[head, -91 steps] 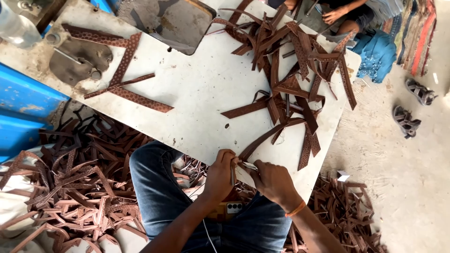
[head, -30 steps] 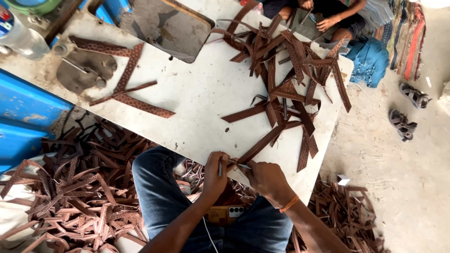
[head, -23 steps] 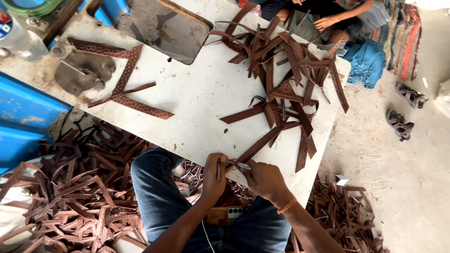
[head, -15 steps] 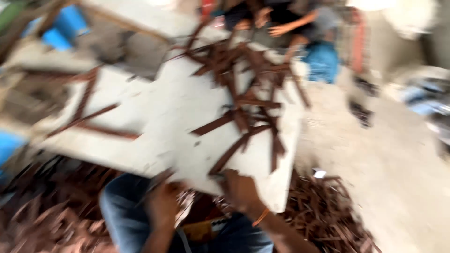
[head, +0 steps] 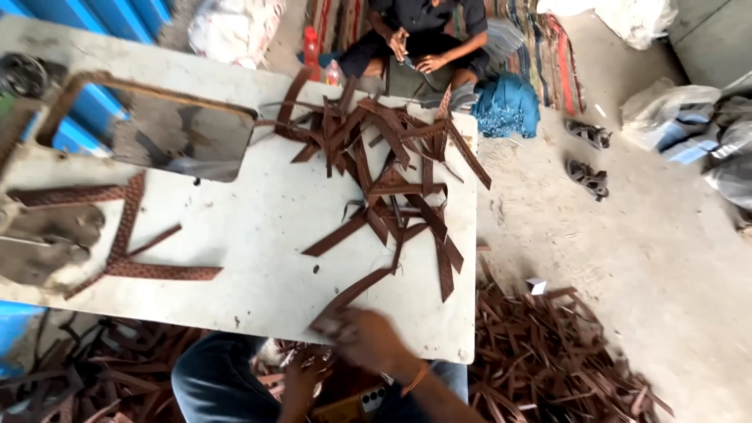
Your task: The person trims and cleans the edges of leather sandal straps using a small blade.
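A pale tabletop (head: pixel 235 235) carries scattered brown strips. At its near edge the right hand (head: pixel 368 338) – blurred, grip unclear – touches one strip (head: pixel 352 291); left hand (head: pixel 301 368) hangs below, grip unclear. Best slide it flat.

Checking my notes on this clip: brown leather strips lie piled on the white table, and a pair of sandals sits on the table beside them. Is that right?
Not quite. In the head view the brown leather strips do lie piled on the white table, but the pair of sandals sits on the concrete floor to the right of the table, not on it.
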